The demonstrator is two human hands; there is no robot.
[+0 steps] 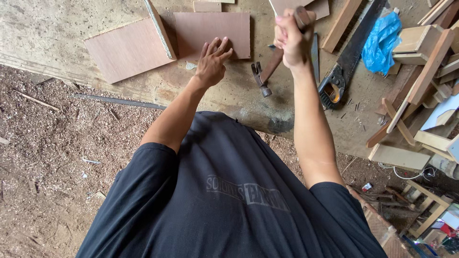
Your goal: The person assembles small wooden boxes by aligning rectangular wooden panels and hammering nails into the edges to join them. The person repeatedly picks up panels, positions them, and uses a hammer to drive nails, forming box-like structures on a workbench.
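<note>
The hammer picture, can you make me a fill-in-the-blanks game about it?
1. The right hand holds a claw hammer by its ____ handle.
2. The left hand presses flat on a thin ____ panel.
3. The handsaw lies beside a crumpled ____ plastic bag.
4. The ground under the workbench is covered in ____.

Missing words: wooden; plywood; blue; sawdust

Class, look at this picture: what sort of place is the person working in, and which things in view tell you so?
Most likely a rough woodworking or carpentry workshop. A handsaw lies on the worn workbench, the right hand grips a claw hammer, and the floor is covered in sawdust, with timber offcuts piled alongside.
</note>
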